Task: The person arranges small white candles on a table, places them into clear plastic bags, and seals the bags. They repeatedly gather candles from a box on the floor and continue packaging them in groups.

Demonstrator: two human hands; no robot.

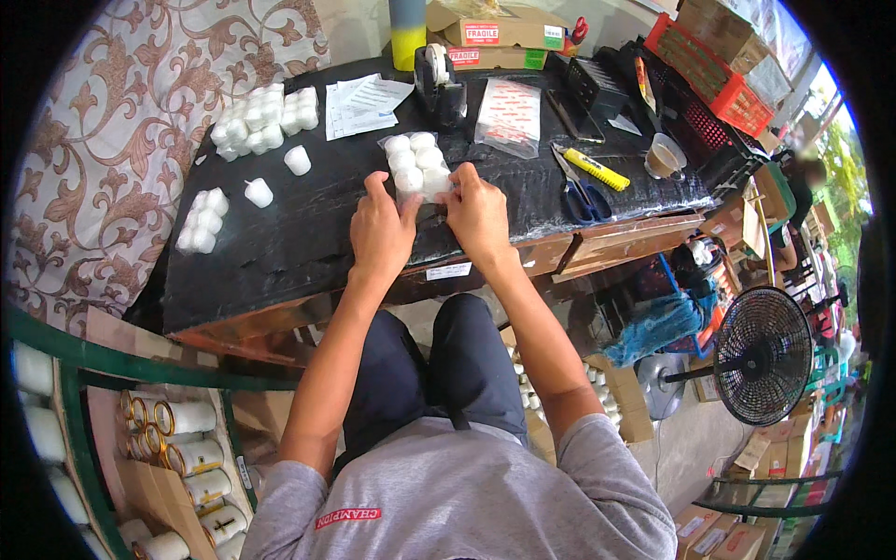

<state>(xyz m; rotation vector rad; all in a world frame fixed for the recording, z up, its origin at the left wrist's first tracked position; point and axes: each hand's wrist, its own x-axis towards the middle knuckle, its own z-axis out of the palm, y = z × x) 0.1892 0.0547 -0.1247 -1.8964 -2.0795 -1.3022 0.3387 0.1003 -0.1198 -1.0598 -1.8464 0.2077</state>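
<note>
We pinch the near edge of a clear bag of small white candles (417, 161) with both hands: our left hand (381, 233) grips its left corner, our right hand (478, 215) its right, fingers closed on the plastic. The bag lies on the black-wrapped table (280, 252). At ten o'clock sit two loose candles (278, 175) and more packed bags (263, 119); at two o'clock, blue scissors (579, 198) and a yellow cutter (597, 170); at twelve, a tape dispenser (439, 84).
</note>
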